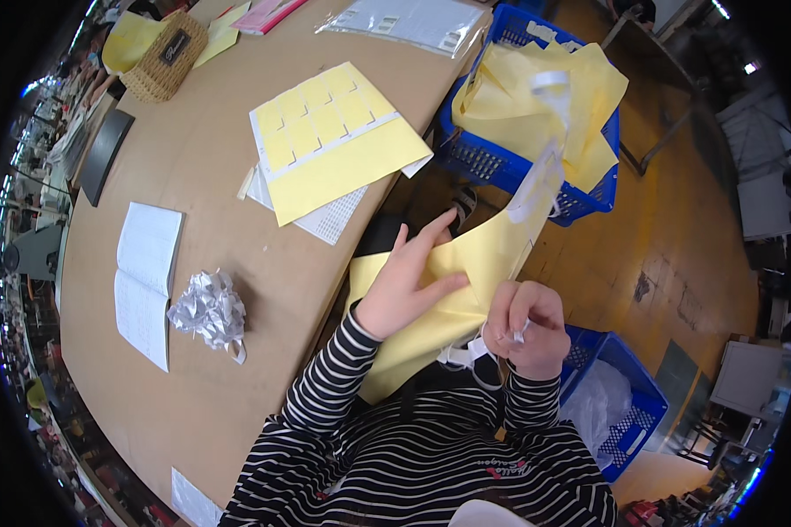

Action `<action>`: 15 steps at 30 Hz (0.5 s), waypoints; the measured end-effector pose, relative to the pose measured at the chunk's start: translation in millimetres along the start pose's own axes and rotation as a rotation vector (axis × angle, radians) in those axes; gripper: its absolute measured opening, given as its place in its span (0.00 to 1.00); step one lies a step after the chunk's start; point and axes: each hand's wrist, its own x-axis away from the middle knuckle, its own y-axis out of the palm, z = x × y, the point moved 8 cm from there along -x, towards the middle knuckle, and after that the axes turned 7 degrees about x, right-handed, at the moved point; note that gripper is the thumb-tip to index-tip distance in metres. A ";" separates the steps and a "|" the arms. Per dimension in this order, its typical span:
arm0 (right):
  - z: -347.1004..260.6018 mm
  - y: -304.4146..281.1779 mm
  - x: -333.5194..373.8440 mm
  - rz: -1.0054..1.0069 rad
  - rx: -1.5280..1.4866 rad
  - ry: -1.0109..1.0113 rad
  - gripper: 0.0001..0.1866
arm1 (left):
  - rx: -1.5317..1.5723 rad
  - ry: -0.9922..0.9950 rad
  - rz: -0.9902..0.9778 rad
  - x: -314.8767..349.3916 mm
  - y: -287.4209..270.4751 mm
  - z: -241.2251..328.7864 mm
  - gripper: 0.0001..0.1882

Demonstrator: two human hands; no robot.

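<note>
A yellow sheet (492, 250) lies against the person's striped shirt (413, 439), just off the right edge of the bench (211, 132); the left hand (404, 285) rests on it, fingers spread and grasping nothing, while the right hand (536, 329) pinches a small whitish scrap (520, 335) beside it. Near that edge lies a marked yellow sheet (334, 176), and toward the left edge a silvery ribbon bunch (211, 307) sits beside an open notebook (145, 281). Beyond the right edge, a blue plastic crate (481, 167) holds piled yellow sheets (602, 83).
</note>
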 end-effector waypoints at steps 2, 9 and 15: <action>-28.6 7.0 2.3 0.065 0.184 -0.128 0.12 | 0.129 0.090 0.025 12.2 -6.0 27.1 0.29; -65.1 10.3 -12.0 0.328 0.652 -0.268 0.28 | 0.229 0.213 -0.054 23.0 -2.9 60.6 0.14; -44.5 12.3 -22.2 0.172 0.410 -0.116 0.28 | 0.614 -0.252 0.096 30.2 13.3 17.8 0.16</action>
